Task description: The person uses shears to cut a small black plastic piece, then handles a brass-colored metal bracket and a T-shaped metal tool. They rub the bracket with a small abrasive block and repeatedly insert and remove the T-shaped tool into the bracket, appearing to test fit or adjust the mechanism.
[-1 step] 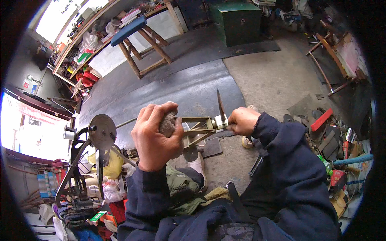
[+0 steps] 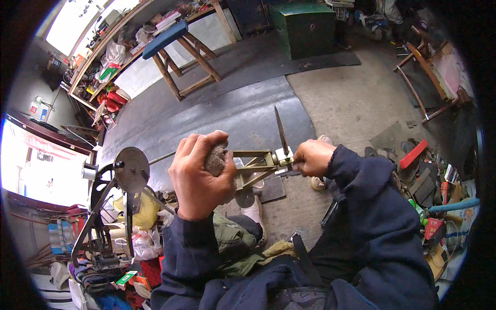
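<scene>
— Both hands are up near the middle of the frame, are we agreed?

— We are; the left hand (image 2: pixel 199 173) is curled shut around a rough grey sharpening stone (image 2: pixel 215 157), fingers wrapped over the top so only its right face shows; the right hand (image 2: pixel 311 157) is closed too, pinched on the near end of a blade (image 2: pixel 280 130) at centre.

— And the blade itself?

— We see it dark, narrow and pointed, standing almost upright from a pale clamp block (image 2: pixel 283 155); that block sits at the right end of a yellowish metal jig (image 2: pixel 253 166), which spans the gap between the two hands; the stone touches the jig's left end, as far as we can tell.

— What lies about them?

— We make out a round grinding wheel (image 2: pixel 131 169) on a black stand at centre left; a wooden stool (image 2: pixel 181 57) with a blue seat at upper left; a green box (image 2: pixel 309 28) at the top; a dark mat (image 2: pixel 227 111) on the floor behind the blade.
</scene>
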### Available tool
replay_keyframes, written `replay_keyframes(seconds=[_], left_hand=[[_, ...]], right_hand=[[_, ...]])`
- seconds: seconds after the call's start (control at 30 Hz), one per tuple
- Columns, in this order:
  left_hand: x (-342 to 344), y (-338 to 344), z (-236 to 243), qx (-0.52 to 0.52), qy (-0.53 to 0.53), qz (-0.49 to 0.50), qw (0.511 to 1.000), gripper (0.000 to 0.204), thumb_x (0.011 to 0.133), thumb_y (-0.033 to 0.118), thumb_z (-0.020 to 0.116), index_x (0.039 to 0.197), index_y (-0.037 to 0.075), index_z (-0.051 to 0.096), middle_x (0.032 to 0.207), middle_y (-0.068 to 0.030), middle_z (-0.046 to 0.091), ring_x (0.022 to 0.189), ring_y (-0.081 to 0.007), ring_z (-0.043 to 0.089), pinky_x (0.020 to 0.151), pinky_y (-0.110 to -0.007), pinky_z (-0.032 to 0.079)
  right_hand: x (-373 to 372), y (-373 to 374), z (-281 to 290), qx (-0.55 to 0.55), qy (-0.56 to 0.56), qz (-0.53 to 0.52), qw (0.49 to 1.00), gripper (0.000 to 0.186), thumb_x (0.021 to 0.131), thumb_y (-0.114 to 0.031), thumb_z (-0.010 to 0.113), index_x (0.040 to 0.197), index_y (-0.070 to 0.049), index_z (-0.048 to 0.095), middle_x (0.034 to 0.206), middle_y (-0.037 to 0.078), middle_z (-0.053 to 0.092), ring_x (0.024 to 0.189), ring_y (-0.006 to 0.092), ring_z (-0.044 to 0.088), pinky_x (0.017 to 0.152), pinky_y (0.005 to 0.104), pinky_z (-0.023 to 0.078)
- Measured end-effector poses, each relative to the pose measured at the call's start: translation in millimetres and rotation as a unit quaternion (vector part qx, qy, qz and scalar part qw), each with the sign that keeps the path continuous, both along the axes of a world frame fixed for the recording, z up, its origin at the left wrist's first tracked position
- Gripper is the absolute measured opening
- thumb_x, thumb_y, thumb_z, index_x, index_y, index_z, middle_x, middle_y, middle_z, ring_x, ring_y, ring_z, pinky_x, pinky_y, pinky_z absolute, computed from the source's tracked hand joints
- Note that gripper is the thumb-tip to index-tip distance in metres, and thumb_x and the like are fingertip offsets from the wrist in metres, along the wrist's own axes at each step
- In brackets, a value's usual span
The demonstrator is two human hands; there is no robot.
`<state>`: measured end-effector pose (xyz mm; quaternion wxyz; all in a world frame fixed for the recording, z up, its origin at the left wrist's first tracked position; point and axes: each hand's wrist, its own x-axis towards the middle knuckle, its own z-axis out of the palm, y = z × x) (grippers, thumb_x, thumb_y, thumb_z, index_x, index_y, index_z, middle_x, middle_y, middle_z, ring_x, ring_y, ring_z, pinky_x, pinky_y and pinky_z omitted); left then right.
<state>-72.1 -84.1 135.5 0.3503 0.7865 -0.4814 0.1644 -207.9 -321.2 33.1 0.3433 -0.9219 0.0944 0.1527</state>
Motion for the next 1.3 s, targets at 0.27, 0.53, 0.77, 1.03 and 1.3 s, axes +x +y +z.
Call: replay_keyframes(seconds=[0.27, 0.53, 0.77, 1.03, 1.3], left_hand=[[5, 3, 0, 0.014, -0.011, 0.002, 1.000, 0.026, 0.083, 0.002, 0.075, 0.109, 0.003, 0.075, 0.097, -0.0130, 0.072, 0.090, -0.0274, 0.072, 0.086, -0.035, 0.056], [9, 8, 1, 0.017, 0.002, -0.010, 1.000, 0.027, 0.082, 0.001, 0.074, 0.109, 0.002, 0.074, 0.097, -0.0134, 0.072, 0.091, -0.0278, 0.071, 0.086, -0.035, 0.055], [10, 7, 0, -0.004, -0.005, -0.007, 1.000, 0.029, 0.075, 0.006, 0.076, 0.104, 0.007, 0.075, 0.092, -0.0116, 0.071, 0.089, -0.0330, 0.069, 0.083, -0.041, 0.056], [7, 2, 2, 0.002, -0.023, -0.009, 1.000, 0.030, 0.074, 0.005, 0.075, 0.104, 0.007, 0.074, 0.092, -0.0120, 0.071, 0.089, -0.0344, 0.069, 0.082, -0.041, 0.057], [0, 0, 2, 0.013, -0.029, -0.013, 0.999, 0.029, 0.078, 0.003, 0.074, 0.107, 0.005, 0.074, 0.094, -0.0130, 0.071, 0.089, -0.0316, 0.070, 0.083, -0.038, 0.056]], right_hand=[[-15, 0, 45, 0.148, 0.118, 0.058, 0.980, 0.036, 0.097, -0.031, 0.073, 0.098, 0.005, 0.077, 0.076, 0.011, 0.075, 0.069, 0.0205, 0.072, 0.067, 0.0368, 0.057], [-21, -5, 46, 0.302, 0.042, 0.001, 0.952, 0.038, 0.098, -0.037, 0.072, 0.089, -0.001, 0.078, 0.066, 0.001, 0.061, 0.059, 0.0099, 0.054, 0.054, 0.0300, 0.041], [-16, 1, 44, 0.319, -0.118, -0.093, 0.936, 0.037, 0.102, -0.032, 0.071, 0.082, -0.001, 0.076, 0.064, 0.000, 0.060, 0.059, 0.0086, 0.050, 0.054, 0.0288, 0.037], [2, 8, 26, 0.056, -0.359, -0.145, 0.920, 0.034, 0.106, -0.028, 0.068, 0.091, 0.001, 0.075, 0.066, 0.009, 0.063, 0.061, 0.0130, 0.060, 0.057, 0.0323, 0.047], [23, 4, 3, -0.017, -0.352, -0.225, 0.909, 0.039, 0.102, -0.047, 0.067, 0.099, -0.010, 0.081, 0.087, 0.019, 0.075, 0.076, 0.0397, 0.072, 0.067, 0.0470, 0.055]])
